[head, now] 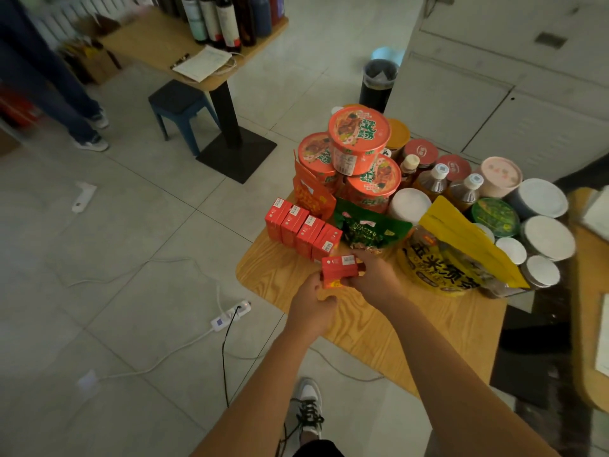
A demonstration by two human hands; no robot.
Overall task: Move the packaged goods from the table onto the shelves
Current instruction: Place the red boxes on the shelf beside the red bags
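Note:
A small red carton (339, 270) is held between both hands just above the wooden table (379, 324). My left hand (311, 308) grips its lower left end and my right hand (374, 275) grips its right side. Behind it stands a row of several matching red cartons (301, 230). Further back are stacked red noodle bowls (357, 140), a green snack bag (369, 227), a yellow bag (454, 255), bottles (431, 183) and white-lidded jars (547, 237). No shelves are in view.
A power strip (230, 313) and cables lie on the tiled floor left of the table. A second table (171, 44) with dark bottles, a blue stool (179, 108), a bin (377, 82) and a person's legs (66, 94) stand further off. White cabinets are at the right.

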